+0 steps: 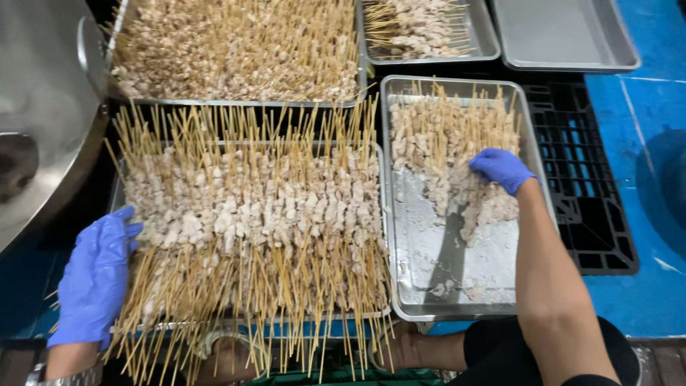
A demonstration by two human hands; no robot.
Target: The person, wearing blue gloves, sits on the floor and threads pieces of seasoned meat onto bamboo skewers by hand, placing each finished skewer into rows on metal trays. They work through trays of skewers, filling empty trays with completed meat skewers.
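2 gloved hands: left hand [96, 279] fingers together, flat against full skewer tray [246, 236]; right hand [501, 169] fingers curled on remaining meat skewers [450, 154], half-emptied steel tray [421, 286].

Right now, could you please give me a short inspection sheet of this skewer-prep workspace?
Surface: blue floor with a black plastic crate under the trays.
Job's things: front tray heaped with meat skewers; half-empty tray holds a smaller skewer pile and crumbs.
Clutter: two more skewer trays behind; empty tray; large steel bowl at left.
Grips: left hand, blue-gloved, rests open on the heap's left edge; right hand, blue-gloved, lies on the smaller pile, grasp unclear.
Cables: nothing seen.
Surroundings: dark-clothed knee below; two bare hands under the front tray, theirs or another's I cannot tell.
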